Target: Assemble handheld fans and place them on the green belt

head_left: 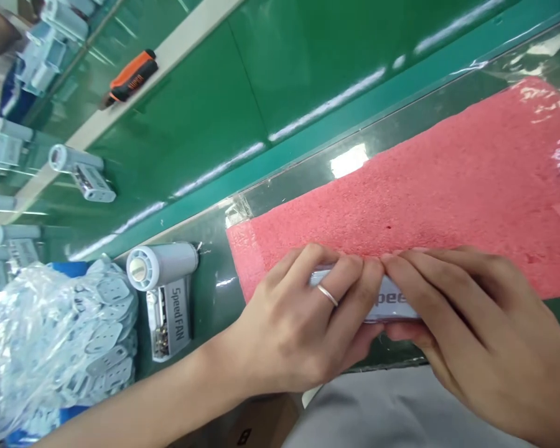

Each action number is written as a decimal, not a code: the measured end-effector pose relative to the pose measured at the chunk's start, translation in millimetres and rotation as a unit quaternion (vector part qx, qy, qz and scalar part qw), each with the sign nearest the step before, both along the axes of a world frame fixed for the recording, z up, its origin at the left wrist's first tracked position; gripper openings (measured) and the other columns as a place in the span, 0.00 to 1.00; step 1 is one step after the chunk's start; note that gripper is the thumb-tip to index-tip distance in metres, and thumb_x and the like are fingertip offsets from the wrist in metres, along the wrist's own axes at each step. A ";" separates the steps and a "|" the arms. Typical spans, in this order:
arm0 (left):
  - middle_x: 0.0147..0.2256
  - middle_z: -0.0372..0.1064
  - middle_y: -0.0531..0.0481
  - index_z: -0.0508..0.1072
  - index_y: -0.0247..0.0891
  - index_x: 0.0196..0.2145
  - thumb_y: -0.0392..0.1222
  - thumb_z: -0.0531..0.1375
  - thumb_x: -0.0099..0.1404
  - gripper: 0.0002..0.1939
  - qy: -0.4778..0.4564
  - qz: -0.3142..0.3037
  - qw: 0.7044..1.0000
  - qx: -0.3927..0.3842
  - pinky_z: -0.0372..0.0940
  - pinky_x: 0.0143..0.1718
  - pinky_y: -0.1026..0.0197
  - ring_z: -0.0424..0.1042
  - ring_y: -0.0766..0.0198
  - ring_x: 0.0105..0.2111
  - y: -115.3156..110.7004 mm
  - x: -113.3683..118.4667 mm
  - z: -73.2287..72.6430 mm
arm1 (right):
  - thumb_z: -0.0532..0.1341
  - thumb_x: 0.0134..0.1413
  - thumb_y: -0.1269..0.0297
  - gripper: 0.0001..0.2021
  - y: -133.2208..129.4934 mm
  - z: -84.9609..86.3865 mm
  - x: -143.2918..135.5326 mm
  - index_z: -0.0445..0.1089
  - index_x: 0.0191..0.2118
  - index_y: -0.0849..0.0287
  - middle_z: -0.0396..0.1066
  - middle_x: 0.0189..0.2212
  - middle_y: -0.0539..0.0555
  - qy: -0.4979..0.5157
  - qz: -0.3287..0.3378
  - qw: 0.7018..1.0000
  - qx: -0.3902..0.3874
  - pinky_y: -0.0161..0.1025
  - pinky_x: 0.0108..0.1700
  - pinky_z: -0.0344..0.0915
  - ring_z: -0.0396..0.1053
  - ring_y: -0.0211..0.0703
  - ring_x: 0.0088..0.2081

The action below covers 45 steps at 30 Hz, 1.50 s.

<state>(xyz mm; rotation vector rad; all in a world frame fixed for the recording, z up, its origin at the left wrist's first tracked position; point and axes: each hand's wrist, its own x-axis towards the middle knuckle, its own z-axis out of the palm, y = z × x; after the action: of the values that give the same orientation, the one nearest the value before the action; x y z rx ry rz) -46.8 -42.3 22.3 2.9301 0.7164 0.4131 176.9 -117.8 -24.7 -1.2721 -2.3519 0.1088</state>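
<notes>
My left hand [308,311], with a ring on one finger, is wrapped round the left part of a pale blue fan handle [392,300] with grey lettering. My right hand [485,317] grips its right part, and the fingertips of both hands nearly meet over it. The handle lies over the near edge of a pink foam mat [401,205]. Most of it is hidden under my fingers. To the left of my left hand, a similar light blue fan [163,267] marked "SpeedFAN" rests on the dark green table, its handle open with parts inside.
A plastic bag of pale blue parts [102,330] fills the lower left. Another fan [86,171] is on the green belt beyond. An orange and black tool [130,78] lies on the pale rail. More housings [42,56] stand at upper left, near part of a person.
</notes>
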 end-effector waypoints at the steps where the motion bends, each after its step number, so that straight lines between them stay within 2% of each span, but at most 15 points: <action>1: 0.43 0.79 0.41 0.75 0.23 0.57 0.46 0.58 0.77 0.22 -0.004 -0.004 1.000 0.003 0.73 0.35 0.51 0.71 0.51 0.40 1.2 -0.6 0.0 | 0.61 0.69 0.69 0.23 0.7 -0.4 1.0 0.67 0.64 0.79 0.73 0.54 0.71 0.002 0.006 1.000 0.003 0.62 0.54 0.64 0.68 0.70 0.52; 5: 0.43 0.78 0.42 0.75 0.24 0.57 0.46 0.58 0.78 0.21 -0.008 -0.016 1.000 0.000 0.73 0.36 0.52 0.70 0.53 0.39 3.7 -2.5 -0.6 | 0.61 0.69 0.70 0.22 2.4 0.8 2.4 0.69 0.63 0.78 0.74 0.52 0.70 0.004 0.003 1.000 0.013 0.59 0.50 0.64 0.67 0.66 0.49; 8: 0.43 0.78 0.42 0.75 0.24 0.58 0.46 0.59 0.77 0.22 -0.002 -0.020 1.000 0.002 0.73 0.36 0.52 0.71 0.53 0.39 3.6 -3.6 -1.4 | 0.62 0.68 0.70 0.22 2.7 2.4 1.0 0.68 0.63 0.80 0.74 0.52 0.71 -0.003 -0.003 1.000 0.006 0.59 0.49 0.63 0.67 0.68 0.48; 14: 0.44 0.78 0.41 0.76 0.24 0.57 0.45 0.57 0.78 0.21 -0.008 -0.028 0.999 0.019 0.75 0.37 0.51 0.72 0.54 0.38 2.8 -3.8 -3.9 | 0.62 0.70 0.67 0.20 3.9 2.9 3.7 0.70 0.59 0.80 0.74 0.49 0.71 -0.005 0.014 0.999 0.030 0.57 0.47 0.64 0.68 0.64 0.46; 19: 0.42 0.79 0.42 0.76 0.26 0.55 0.46 0.57 0.78 0.20 -0.046 0.007 0.999 -0.009 0.74 0.34 0.53 0.72 0.55 0.38 1.7 -0.1 -6.1 | 0.59 0.72 0.69 0.28 2.2 2.0 15.2 0.59 0.71 0.78 0.74 0.56 0.72 -0.029 0.035 0.999 -0.002 0.62 0.52 0.68 0.72 0.69 0.53; 22: 0.39 0.78 0.44 0.76 0.27 0.54 0.49 0.61 0.77 0.21 -0.072 0.017 0.997 -0.014 0.72 0.33 0.54 0.71 0.56 0.37 2.3 1.9 -8.2 | 0.59 0.71 0.70 0.30 1.5 2.5 16.3 0.57 0.72 0.82 0.74 0.56 0.74 -0.046 0.042 0.998 0.019 0.66 0.56 0.69 0.71 0.72 0.55; 24: 0.39 0.78 0.44 0.77 0.25 0.54 0.50 0.63 0.75 0.22 -0.069 0.015 0.997 0.000 0.71 0.32 0.54 0.71 0.56 0.36 2.6 2.6 -8.9 | 0.59 0.70 0.73 0.30 0.2 3.1 13.0 0.57 0.71 0.85 0.72 0.57 0.76 -0.050 0.041 0.998 0.021 0.67 0.57 0.68 0.71 0.74 0.56; 29: 0.40 0.79 0.44 0.78 0.25 0.53 0.50 0.64 0.73 0.23 -0.064 0.010 0.998 0.022 0.69 0.32 0.53 0.72 0.55 0.35 1.1 3.1 -8.7 | 0.56 0.68 0.77 0.24 -6.1 2.7 0.6 0.65 0.67 0.80 0.73 0.54 0.73 -0.016 -0.035 0.999 0.013 0.64 0.52 0.67 0.71 0.71 0.50; 34: 0.40 0.79 0.44 0.79 0.25 0.52 0.50 0.65 0.73 0.22 -0.058 0.013 0.998 0.012 0.70 0.33 0.52 0.72 0.54 0.36 -1.0 2.5 -9.3 | 0.55 0.66 0.78 0.22 -8.8 1.6 -2.6 0.67 0.63 0.79 0.72 0.53 0.72 -0.013 -0.039 0.999 0.023 0.63 0.53 0.66 0.71 0.70 0.48; 39: 0.40 0.79 0.44 0.79 0.25 0.52 0.50 0.63 0.75 0.22 -0.051 0.004 0.999 0.019 0.69 0.33 0.53 0.71 0.55 0.36 -0.5 2.6 -10.1 | 0.55 0.69 0.75 0.19 -3.2 1.7 0.8 0.68 0.61 0.79 0.72 0.52 0.73 -0.027 -0.033 0.998 0.038 0.61 0.52 0.66 0.71 0.69 0.48; 42: 0.41 0.78 0.42 0.78 0.24 0.54 0.50 0.61 0.77 0.23 -0.045 0.008 0.999 0.027 0.70 0.34 0.52 0.71 0.54 0.36 -0.7 2.5 -7.5 | 0.57 0.72 0.69 0.22 0.8 1.3 4.4 0.65 0.64 0.78 0.72 0.53 0.72 -0.027 -0.007 0.999 0.038 0.58 0.51 0.66 0.71 0.67 0.47; 45: 0.42 0.78 0.43 0.75 0.24 0.58 0.48 0.59 0.78 0.22 -0.012 0.008 1.000 0.024 0.69 0.33 0.53 0.73 0.55 0.37 -0.9 1.2 -3.9 | 0.59 0.73 0.65 0.24 1.3 1.6 5.6 0.64 0.66 0.77 0.73 0.52 0.71 -0.025 -0.008 0.999 0.036 0.56 0.50 0.66 0.71 0.65 0.48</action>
<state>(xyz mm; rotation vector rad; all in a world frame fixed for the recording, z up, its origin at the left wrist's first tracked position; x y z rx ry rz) -45.6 -43.3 18.5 2.9592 0.7382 0.4730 182.5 -116.4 -23.1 -1.2718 -2.3662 -0.0126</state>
